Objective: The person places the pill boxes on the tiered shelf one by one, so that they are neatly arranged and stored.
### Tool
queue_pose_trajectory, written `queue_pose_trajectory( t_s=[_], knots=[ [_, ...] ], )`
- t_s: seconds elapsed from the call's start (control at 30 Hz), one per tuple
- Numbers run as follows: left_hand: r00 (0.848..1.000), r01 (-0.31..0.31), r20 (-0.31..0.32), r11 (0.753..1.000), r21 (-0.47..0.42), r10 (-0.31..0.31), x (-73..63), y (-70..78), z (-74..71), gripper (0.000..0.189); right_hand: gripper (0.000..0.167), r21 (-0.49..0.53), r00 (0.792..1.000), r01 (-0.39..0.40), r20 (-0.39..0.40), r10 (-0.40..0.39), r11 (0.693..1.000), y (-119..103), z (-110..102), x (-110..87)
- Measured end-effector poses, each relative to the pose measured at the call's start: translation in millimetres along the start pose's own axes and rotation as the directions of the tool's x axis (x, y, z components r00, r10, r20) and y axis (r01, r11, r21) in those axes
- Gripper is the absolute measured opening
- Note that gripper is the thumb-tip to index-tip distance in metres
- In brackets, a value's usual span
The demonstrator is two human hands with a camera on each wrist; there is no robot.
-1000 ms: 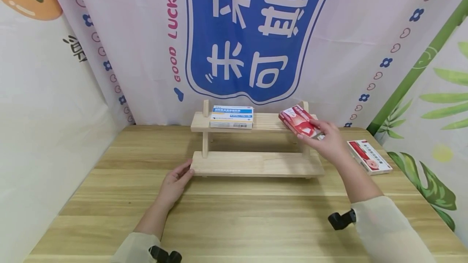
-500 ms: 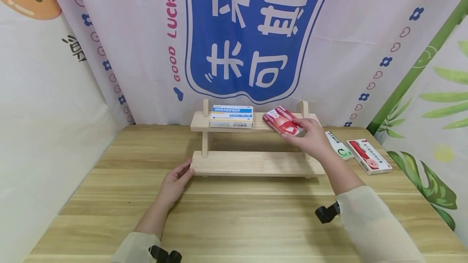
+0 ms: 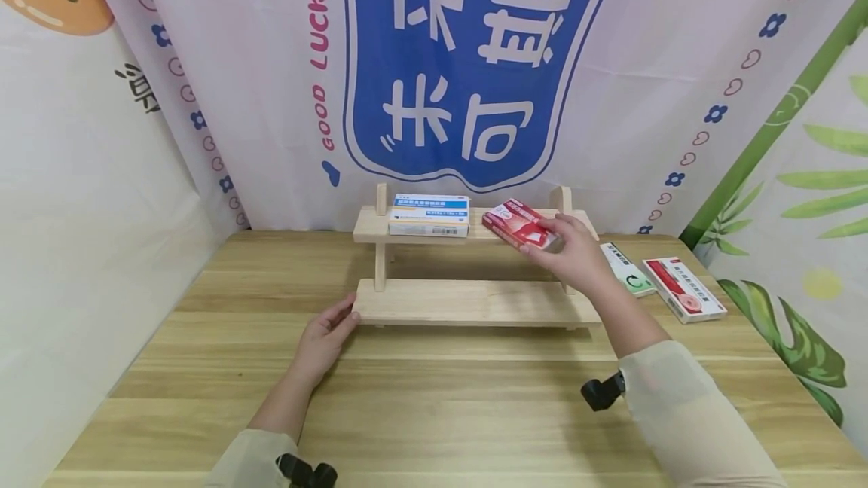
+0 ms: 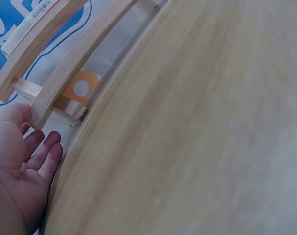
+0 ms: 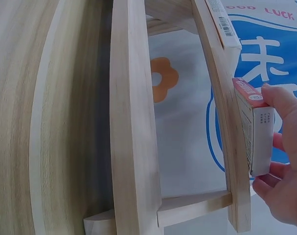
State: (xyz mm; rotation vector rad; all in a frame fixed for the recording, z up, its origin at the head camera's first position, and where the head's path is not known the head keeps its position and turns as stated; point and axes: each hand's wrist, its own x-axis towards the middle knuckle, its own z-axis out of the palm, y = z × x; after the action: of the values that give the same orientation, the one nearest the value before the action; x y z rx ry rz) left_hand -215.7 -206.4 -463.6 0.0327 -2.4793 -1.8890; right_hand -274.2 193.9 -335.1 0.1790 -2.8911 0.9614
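From the head view, the right hand (image 3: 576,251) grips the right end of a red box (image 3: 517,224) at the right part of the upper shelf (image 3: 477,229) of a wooden stand (image 3: 381,266), the printed face up and one near corner jutting past the front edge. The right wrist view adds the box's pale end face with small print, the thumb at one edge and fingertips at the opposite one; the shelf board hides the underside there, so I cannot tell whether the box bears fully on the wood. The left hand (image 3: 322,341) holds the left end of the lower shelf (image 3: 468,301), and only the left wrist view shows its loosely bent fingers beneath the board. A blue and white box (image 3: 429,215) lies left of the red one, apart from it. On the table (image 3: 434,405) to the right, a green and white box (image 3: 632,275) sits partly behind the right forearm, just beside a red and white box (image 3: 685,290). Through the stand, the right wrist view shows an orange flower (image 5: 171,81) on the backdrop
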Motion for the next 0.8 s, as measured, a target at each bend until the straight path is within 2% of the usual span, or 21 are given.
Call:
queue_pose_trajectory(
  t_s=[0.33, 0.57, 0.8],
  knots=[
    [1.0, 0.002, -0.009, 0.999, 0.046, -0.001, 1.3, -2.6, -0.1, 0.047, 0.073, 0.035, 0.99, -0.084, -0.113, 0.087, 0.996, 4.4, -1.1, -6.3],
    [1.0, 0.011, -0.014, 0.999, 0.047, -0.01, 0.7, -2.6, -0.3, 0.047, 0.065, 0.046, 0.99, -0.033, -0.134, 0.039, 0.998, 11.9, 2.6, -4.5],
    [1.0, 0.009, -0.011, 0.999, 0.035, -0.009, 1.2, -1.0, 0.5, 0.047, 0.058, 0.05, 0.988, -0.062, -0.136, 0.068, 0.997, 11.3, 4.4, -0.2]
  ],
)
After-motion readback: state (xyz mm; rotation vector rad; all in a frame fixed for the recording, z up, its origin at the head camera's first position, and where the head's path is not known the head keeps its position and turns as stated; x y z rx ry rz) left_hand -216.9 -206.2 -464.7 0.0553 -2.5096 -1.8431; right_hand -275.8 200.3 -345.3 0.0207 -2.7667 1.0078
